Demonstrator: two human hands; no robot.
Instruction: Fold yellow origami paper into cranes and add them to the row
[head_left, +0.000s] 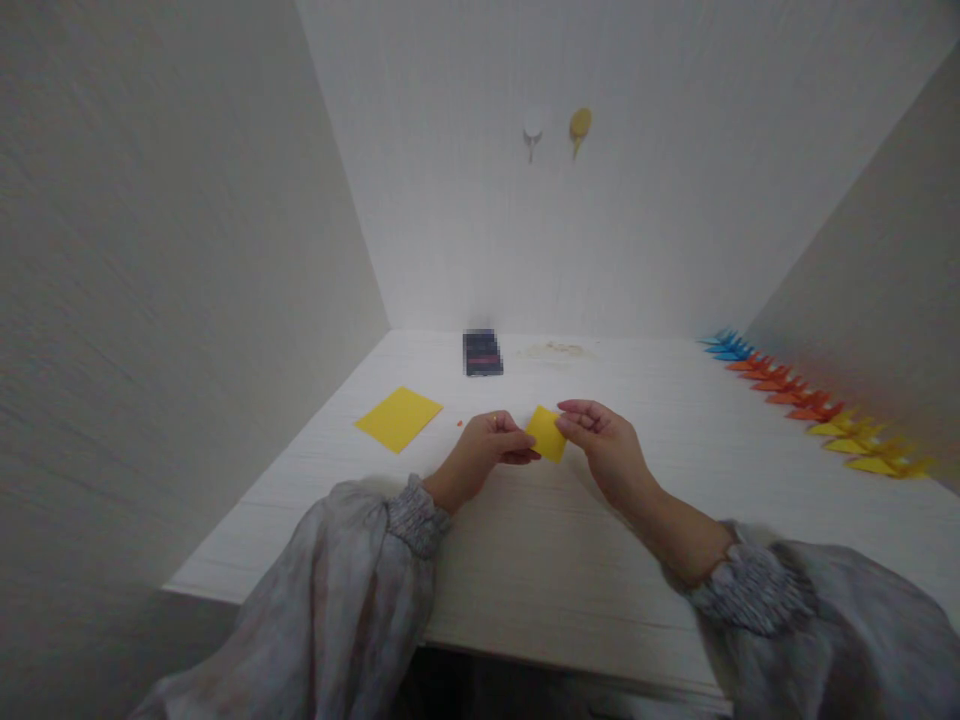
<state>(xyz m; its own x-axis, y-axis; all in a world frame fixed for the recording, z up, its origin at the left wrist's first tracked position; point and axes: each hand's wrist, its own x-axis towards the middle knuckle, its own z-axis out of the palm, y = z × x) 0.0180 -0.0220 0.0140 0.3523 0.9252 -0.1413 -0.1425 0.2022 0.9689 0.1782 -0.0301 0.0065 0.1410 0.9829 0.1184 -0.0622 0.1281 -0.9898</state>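
Observation:
A small folded piece of yellow paper [547, 434] is held just above the white table [540, 560], between both hands. My left hand [486, 452] pinches its left edge with curled fingers. My right hand [604, 440] pinches its right edge, fingers closed over the top. A flat yellow paper square [398, 418] lies on the table to the left of my left hand. A tiny orange scrap [459, 424] sits between that square and my left hand.
Folded paper figures line the table's right edge: blue [726, 348], orange [784, 388] and yellow [870, 445]. A dark blurred object [482, 353] stands at the back middle. Two hooks [556, 130] hang on the back wall. Walls close in left and right.

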